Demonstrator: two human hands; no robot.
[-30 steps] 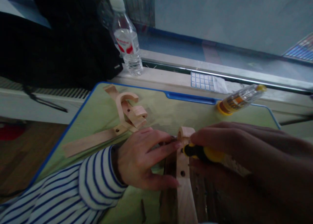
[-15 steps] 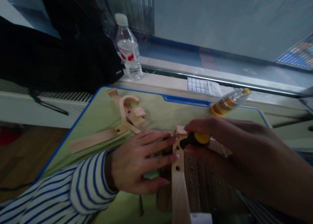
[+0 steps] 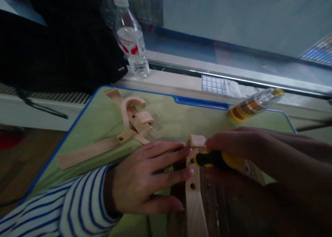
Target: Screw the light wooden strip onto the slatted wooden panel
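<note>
Gripping screwdriver (image 3: 211, 159) in closed right hand (image 3: 269, 161), pointing left across near-far wooden hook (image 3: 195, 206); touching left edge with spread left hand (image 3: 142, 178).

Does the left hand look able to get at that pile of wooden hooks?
Probably yes: the wooden hooks lie near the left hand, with nothing seen blocking the way, though its fingertips currently rest on the drilled wooden strip.

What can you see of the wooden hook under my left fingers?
The hook is pale, smooth-looking wood, curled at its far end, with two dark holes in its stem. It lies over dark slats, its near end out of view. Your left hand touches it; your right hand holds a tool beside the upper hole.
</note>
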